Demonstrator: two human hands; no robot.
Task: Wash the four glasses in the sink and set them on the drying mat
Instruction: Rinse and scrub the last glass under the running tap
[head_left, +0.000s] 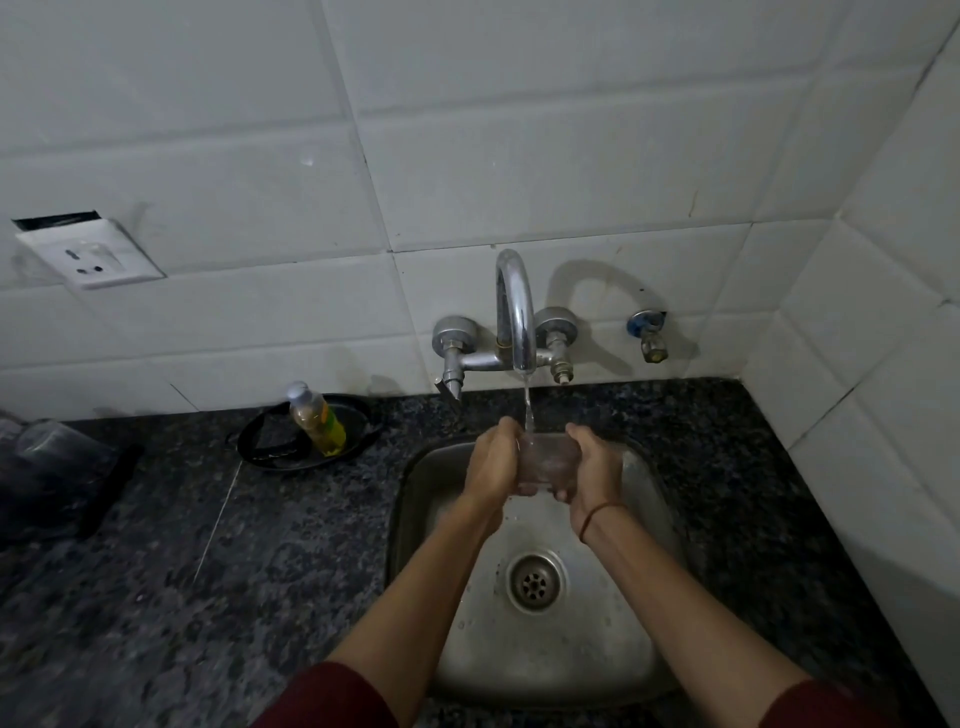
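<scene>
Rinse: glass (548, 464) under tap (515, 312).
L hand (491, 465) + R hand (595, 470) curl round glass; mat (110, 486) lies left, L hand nearer.

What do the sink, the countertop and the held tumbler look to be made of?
Sink: brushed stainless steel, with a dull grey metallic sheen.
Countertop: polished stone, likely granite, with dark speckled grain.
Tumbler: clear glass, possibly plastic; it looks transparent, but blur leaves it open.
</scene>
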